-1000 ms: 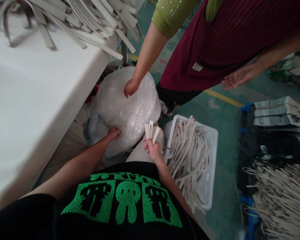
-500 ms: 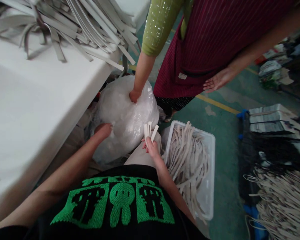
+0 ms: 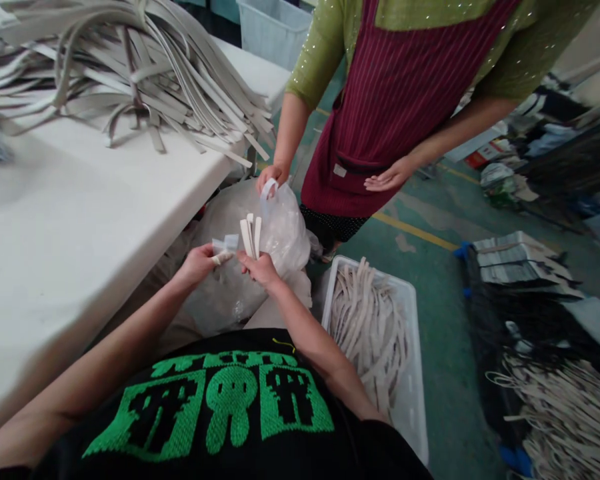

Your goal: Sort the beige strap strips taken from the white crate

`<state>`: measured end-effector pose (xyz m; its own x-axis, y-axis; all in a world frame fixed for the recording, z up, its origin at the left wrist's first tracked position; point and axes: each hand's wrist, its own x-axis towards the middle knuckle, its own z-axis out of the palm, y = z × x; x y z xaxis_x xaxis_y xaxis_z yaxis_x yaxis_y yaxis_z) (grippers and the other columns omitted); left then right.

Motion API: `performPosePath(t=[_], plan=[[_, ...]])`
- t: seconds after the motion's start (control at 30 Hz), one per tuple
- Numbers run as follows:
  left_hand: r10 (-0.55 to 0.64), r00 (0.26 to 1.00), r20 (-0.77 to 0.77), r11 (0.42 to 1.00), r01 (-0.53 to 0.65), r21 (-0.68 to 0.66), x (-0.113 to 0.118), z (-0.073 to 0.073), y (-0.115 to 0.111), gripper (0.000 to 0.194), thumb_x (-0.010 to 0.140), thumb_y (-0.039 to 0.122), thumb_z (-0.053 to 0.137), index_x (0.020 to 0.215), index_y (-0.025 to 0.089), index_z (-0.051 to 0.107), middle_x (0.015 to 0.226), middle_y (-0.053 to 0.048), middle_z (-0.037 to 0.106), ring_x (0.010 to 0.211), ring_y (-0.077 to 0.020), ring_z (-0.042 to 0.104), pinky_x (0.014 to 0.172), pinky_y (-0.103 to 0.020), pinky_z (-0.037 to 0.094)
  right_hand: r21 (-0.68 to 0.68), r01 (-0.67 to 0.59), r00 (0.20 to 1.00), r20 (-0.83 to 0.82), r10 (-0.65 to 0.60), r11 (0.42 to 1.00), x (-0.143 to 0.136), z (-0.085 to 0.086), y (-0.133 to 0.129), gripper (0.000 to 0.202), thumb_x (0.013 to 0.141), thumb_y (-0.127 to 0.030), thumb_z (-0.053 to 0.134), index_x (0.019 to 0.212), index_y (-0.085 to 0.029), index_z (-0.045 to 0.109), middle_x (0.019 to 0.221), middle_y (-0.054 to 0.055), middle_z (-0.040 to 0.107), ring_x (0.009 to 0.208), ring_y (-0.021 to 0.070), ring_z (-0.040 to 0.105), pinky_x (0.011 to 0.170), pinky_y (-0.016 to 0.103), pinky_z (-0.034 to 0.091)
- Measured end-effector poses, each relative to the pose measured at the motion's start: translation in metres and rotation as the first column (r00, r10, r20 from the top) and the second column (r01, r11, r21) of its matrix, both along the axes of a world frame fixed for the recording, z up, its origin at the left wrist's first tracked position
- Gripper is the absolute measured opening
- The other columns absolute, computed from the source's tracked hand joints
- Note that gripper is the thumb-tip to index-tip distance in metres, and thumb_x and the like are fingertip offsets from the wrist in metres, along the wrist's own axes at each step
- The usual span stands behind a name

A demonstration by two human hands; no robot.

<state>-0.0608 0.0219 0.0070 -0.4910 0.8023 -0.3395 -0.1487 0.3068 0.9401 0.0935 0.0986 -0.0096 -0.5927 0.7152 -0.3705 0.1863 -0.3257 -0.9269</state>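
Observation:
My left hand [image 3: 201, 263] pinches a small translucent strip [image 3: 226, 244] over a big clear plastic bag [image 3: 215, 293]. Close beside it on the right, my right hand [image 3: 261, 268] grips several cream-coloured strips [image 3: 251, 235] whose ends stand up from the fingers. Fingertips of both hands nearly meet. Across the bag, another person's hand [image 3: 272, 177] holds a looped translucent strip [image 3: 267, 189]; that person's other hand [image 3: 391, 176] is held out, palm up, in front of a maroon apron [image 3: 365, 113].
On the left, a white table [image 3: 80, 220] bears a heap of long grey strips [image 3: 180, 73]. A plastic crate [image 3: 417, 373] of pale strips [image 3: 367, 327] stands on the floor to the right. Farther right lie bundled strips [image 3: 570, 413] and stacked sheets [image 3: 510, 257].
My left hand has come up off the bag with a translucent strip. My right hand has moved left to meet it. The other person's hand has lifted from the bag with a looped strip.

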Motion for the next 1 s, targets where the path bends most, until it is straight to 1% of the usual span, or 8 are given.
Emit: performPosePath(t=[0.2, 0.3, 0.43, 0.53, 0.6, 0.77, 0.87, 1.0], plan=[[0.072, 0.997, 0.027, 0.995, -0.074, 0.069, 0.001, -0.005, -0.010, 0.058, 0.044, 0.065, 0.091, 0.064, 0.016, 0.067, 0.059, 0.000, 0.059, 0.057, -0.0122, 0.047, 0.056, -0.024, 0.039, 0.158, 0.011, 0.986, 0.162, -0.037, 0.987, -0.011, 0.008, 0.013, 0.015, 0.082, -0.029, 0.071, 0.081, -0.014, 0.068, 0.058, -0.005, 0.059, 0.053, 0.0080, 0.051, 0.056, 0.018, 0.040], [0.128, 0.990, 0.058, 0.983, -0.134, 0.127, -0.005, -0.001, -0.015, 0.057, 0.052, 0.067, 0.087, 0.070, 0.016, 0.071, 0.064, -0.002, 0.063, 0.062, -0.0138, 0.053, 0.062, -0.025, 0.047, 0.199, 0.045, 0.946, 0.305, -0.106, 0.979, 0.000, 0.000, 0.025, 0.013, 0.085, -0.023, 0.067, 0.075, -0.014, 0.066, 0.056, -0.004, 0.057, 0.052, 0.0088, 0.050, 0.056, 0.019, 0.038], [0.129, 0.988, 0.088, 0.978, -0.141, 0.155, -0.008, 0.014, -0.019, 0.054, 0.053, 0.056, 0.091, 0.087, 0.016, 0.078, 0.076, -0.002, 0.068, 0.068, -0.0135, 0.058, 0.069, -0.026, 0.052, 0.229, 0.052, 0.925, 0.357, -0.133, 0.972, 0.013, -0.003, 0.026, 0.018, 0.090, -0.023, 0.063, 0.078, -0.013, 0.070, 0.050, -0.004, 0.053, 0.052, 0.0098, 0.050, 0.057, 0.019, 0.038], [0.102, 0.992, 0.080, 0.979, -0.114, 0.169, -0.004, 0.024, -0.018, 0.053, 0.053, 0.052, 0.092, 0.090, 0.016, 0.079, 0.077, -0.002, 0.070, 0.066, -0.0133, 0.059, 0.068, -0.026, 0.052, 0.181, -0.027, 0.967, 0.255, -0.020, 0.983, 0.011, 0.009, 0.011, 0.026, 0.089, -0.031, 0.068, 0.107, -0.014, 0.075, 0.057, -0.005, 0.058, 0.053, 0.0089, 0.051, 0.057, 0.019, 0.042], [0.067, 0.996, 0.063, 0.980, -0.078, 0.181, -0.001, 0.030, -0.015, 0.050, 0.056, 0.051, 0.091, 0.089, 0.015, 0.080, 0.077, -0.003, 0.071, 0.065, -0.0140, 0.060, 0.066, -0.026, 0.051, 0.123, -0.111, 0.986, 0.140, 0.094, 0.986, 0.005, 0.020, -0.001, 0.038, 0.083, -0.033, 0.075, 0.115, -0.014, 0.074, 0.059, -0.006, 0.059, 0.052, 0.0085, 0.050, 0.056, 0.020, 0.042], [0.075, 0.993, 0.094, 0.964, -0.096, 0.246, 0.000, 0.038, 0.004, 0.044, 0.057, 0.047, 0.091, 0.082, 0.013, 0.079, 0.075, -0.004, 0.071, 0.068, -0.0154, 0.060, 0.066, -0.025, 0.050, 0.061, -0.215, 0.976, 0.037, 0.213, 0.975, -0.005, 0.032, -0.018, 0.031, 0.072, -0.037, 0.084, 0.085, -0.011, 0.074, 0.058, -0.004, 0.058, 0.053, 0.0086, 0.051, 0.055, 0.021, 0.041], [0.128, 0.978, 0.165, 0.951, -0.169, 0.260, -0.011, 0.042, 0.019, 0.036, 0.064, 0.040, 0.088, 0.087, 0.015, 0.077, 0.073, -0.001, 0.068, 0.068, -0.0139, 0.061, 0.065, -0.023, 0.049, 0.078, -0.245, 0.969, 0.003, 0.246, 0.966, 0.001, 0.033, -0.022, 0.038, 0.072, -0.047, 0.083, 0.081, -0.011, 0.072, 0.056, -0.004, 0.057, 0.052, 0.0080, 0.049, 0.055, 0.021, 0.040], [0.249, 0.933, 0.260, 0.937, -0.299, 0.178, -0.026, 0.041, 0.039, 0.026, 0.078, 0.034, 0.080, 0.095, 0.016, 0.073, 0.069, 0.000, 0.066, 0.061, -0.0135, 0.060, 0.060, -0.022, 0.049, 0.093, -0.390, 0.920, -0.008, 0.392, 0.916, 0.014, 0.042, -0.026, 0.041, 0.075, -0.051, 0.079, 0.082, -0.011, 0.074, 0.054, -0.005, 0.055, 0.052, 0.0073, 0.048, 0.056, 0.021, 0.038]])
